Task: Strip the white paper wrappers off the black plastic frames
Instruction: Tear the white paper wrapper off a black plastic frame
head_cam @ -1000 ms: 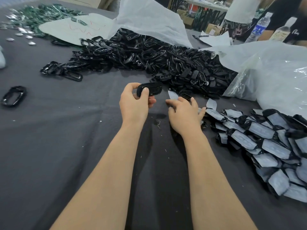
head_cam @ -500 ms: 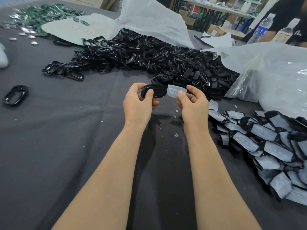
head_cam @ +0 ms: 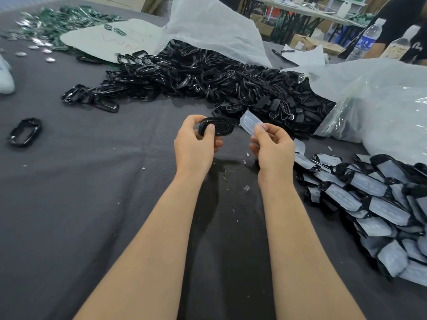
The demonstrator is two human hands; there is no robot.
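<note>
Grips a black plastic frame (head_cam: 221,128) in the left hand (head_cam: 194,146), thumb pressed flat on the near face and the other fingers curled round behind, with the frame just above and to the right of the knuckles, lifted off the dark grey cloth (head_cam: 69,204). Pinches a white paper wrapper (head_cam: 248,122) in the right hand (head_cam: 272,148), thumb and forefinger closed on its near end, the remaining fingers loosely curled underneath. Holds that wrapper slanting up and to the left of the right hand, its far end just beside the right end of the frame. Cannot tell contact from a narrow gap there.

Shows, just right of the right hand and running back alongside the forearm, a heap of wrapped frames (head_cam: 369,199), white bands over black, overlapping on the cloth. Shows beyond both hands a pile of bare black frames (head_cam: 196,75), reaching into the mouth of a clear plastic bag (head_cam: 381,107) beyond and to the right of the right hand. Shows well to the left of the left hand a lone black ring (head_cam: 24,131) flat on the cloth, and far beyond it a spread of green parts (head_cam: 57,21). Shows small white scraps (head_cam: 247,188) on the cloth below and between the wrists.
</note>
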